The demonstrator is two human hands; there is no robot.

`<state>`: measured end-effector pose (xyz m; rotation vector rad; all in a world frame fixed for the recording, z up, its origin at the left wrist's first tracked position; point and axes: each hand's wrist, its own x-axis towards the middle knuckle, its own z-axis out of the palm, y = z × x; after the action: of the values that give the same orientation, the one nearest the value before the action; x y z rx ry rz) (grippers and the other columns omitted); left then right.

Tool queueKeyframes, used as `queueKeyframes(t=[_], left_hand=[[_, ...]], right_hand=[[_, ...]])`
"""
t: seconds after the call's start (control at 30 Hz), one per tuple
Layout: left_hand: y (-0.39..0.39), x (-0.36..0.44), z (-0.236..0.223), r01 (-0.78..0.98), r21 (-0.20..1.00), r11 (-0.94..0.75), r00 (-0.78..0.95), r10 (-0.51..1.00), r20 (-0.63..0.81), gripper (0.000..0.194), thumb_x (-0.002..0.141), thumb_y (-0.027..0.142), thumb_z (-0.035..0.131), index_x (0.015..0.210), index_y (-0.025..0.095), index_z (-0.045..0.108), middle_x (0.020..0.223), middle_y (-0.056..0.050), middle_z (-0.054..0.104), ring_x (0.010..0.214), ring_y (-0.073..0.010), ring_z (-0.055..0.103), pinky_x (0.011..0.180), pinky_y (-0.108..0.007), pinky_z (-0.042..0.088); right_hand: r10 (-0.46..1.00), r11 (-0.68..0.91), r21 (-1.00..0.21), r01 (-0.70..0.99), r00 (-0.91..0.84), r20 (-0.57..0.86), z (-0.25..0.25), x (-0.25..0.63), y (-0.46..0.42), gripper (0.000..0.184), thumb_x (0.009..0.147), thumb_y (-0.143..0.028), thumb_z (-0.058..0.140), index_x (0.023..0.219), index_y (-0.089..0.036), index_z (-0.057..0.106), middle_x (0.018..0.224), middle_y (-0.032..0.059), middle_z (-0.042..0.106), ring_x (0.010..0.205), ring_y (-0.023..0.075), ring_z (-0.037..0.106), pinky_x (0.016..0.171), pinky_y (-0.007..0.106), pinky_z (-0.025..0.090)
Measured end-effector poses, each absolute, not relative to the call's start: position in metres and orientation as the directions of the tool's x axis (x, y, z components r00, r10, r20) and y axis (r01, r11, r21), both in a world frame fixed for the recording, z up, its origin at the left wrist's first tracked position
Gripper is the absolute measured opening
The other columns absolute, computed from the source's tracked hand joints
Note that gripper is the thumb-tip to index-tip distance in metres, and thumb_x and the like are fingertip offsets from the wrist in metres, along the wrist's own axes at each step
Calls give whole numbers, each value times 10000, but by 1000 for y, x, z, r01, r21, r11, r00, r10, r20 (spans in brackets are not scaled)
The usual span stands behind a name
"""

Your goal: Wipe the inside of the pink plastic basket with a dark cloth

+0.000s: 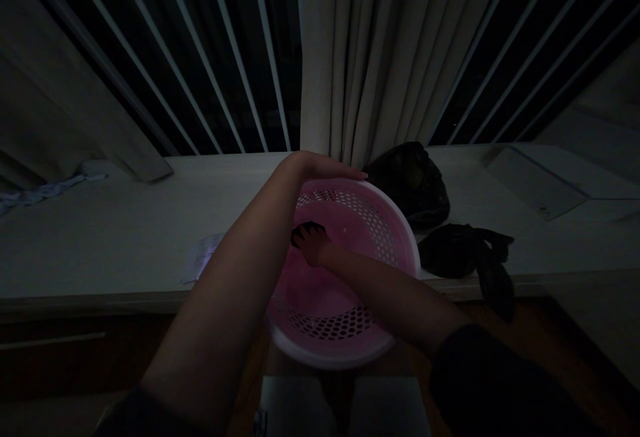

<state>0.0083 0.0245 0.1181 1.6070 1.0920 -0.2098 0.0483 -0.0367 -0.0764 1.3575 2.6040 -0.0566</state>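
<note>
A pink plastic basket (pixel 345 284) with perforated sides and a paler rim stands tilted toward me, partly over the front of a white ledge. My left hand (pixel 330 165) curves around the far side of its rim and holds it; the thumb is hidden. Inside, my right hand (pixel 314 244) reaches to the bottom with fingers spread. Under and between those fingers lies a small black item (pixel 310 226), perhaps cloth; its kind is too dark to make out. My left forearm covers the basket's left side.
Black plastic bags (pixel 417 184) lie right of the basket, one (pixel 465 250) drooping over the edge of the ledge (pixel 125 237). A paper-like sheet (pixel 203 257) lies left. Curtains (pixel 350 57) and window bars (pixel 225 57) stand behind; a clear box (pixel 550 180) sits at right.
</note>
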Motion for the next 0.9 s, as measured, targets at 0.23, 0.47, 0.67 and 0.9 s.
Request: queueKeyframes(t=[0.23, 0.47, 0.67, 0.9], left_hand=[[23, 11, 119, 759, 650, 49, 542, 506, -671, 589, 716, 642, 527, 1059, 193, 693, 968, -50, 705, 1191, -270, 513, 921, -286, 402], [22, 10, 118, 766, 643, -7, 535, 563, -630, 578, 717, 638, 537, 1065, 204, 696, 1001, -41, 698, 1220, -269, 485, 931, -283, 397], [23, 10, 119, 752, 659, 17, 552, 531, -643, 553, 728, 594, 545, 1106, 213, 680, 1043, -34, 690, 1263, -267, 441, 938, -276, 392], [24, 9, 117, 752, 652, 95, 542, 474, -694, 587, 723, 627, 532, 1116, 214, 672, 1030, -37, 693, 1240, -256, 468, 941, -267, 386]], right_hand=[[797, 593, 43, 804, -580, -168, -82, 48, -32, 559, 797, -258, 512, 1339, -154, 427, 1313, 151, 383, 1119, 294, 429, 927, 425, 391], [796, 598, 22, 801, -591, -130, -83, 48, -29, 559, 791, -242, 519, 1328, -124, 420, 1289, 144, 414, 1141, 270, 410, 1008, 416, 319], [808, 578, 16, 816, -570, -148, -79, 47, -31, 500, 802, -227, 500, 1289, -121, 467, 1299, 145, 419, 1164, 282, 393, 1019, 435, 293], [831, 542, 16, 840, -533, -160, -74, 48, -32, 437, 851, -203, 419, 1277, -135, 493, 1331, 162, 393, 1177, 268, 389, 977, 442, 338]])
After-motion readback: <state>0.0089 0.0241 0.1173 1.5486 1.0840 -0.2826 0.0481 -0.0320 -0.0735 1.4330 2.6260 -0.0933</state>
